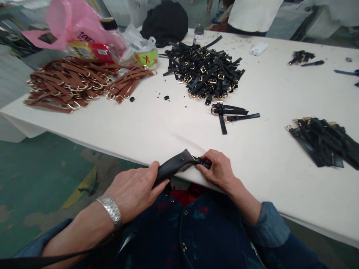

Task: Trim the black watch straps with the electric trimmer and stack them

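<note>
A wide black leather strap (175, 164) runs from my left hand (137, 188), whose fingers and thumb are wrapped round it at the table's front edge. At the strap's far end, a narrow black buckle strap (202, 162) is pinched by my right hand (218, 168). Metal glints where the two straps meet, but the joint is too small to make out. Beyond my hands lie a few loose black buckle straps (237, 111), and behind them a large heap of black buckle straps (207, 71) with gold buckles.
Brown straps with metal rings (70, 82) are piled at the left, near a pink plastic bag (75, 22) and a bottle (109, 28). Wide black straps (322, 140) lie stacked at the right. The white table (134, 130) spans the view. A person (254, 15) stands across it.
</note>
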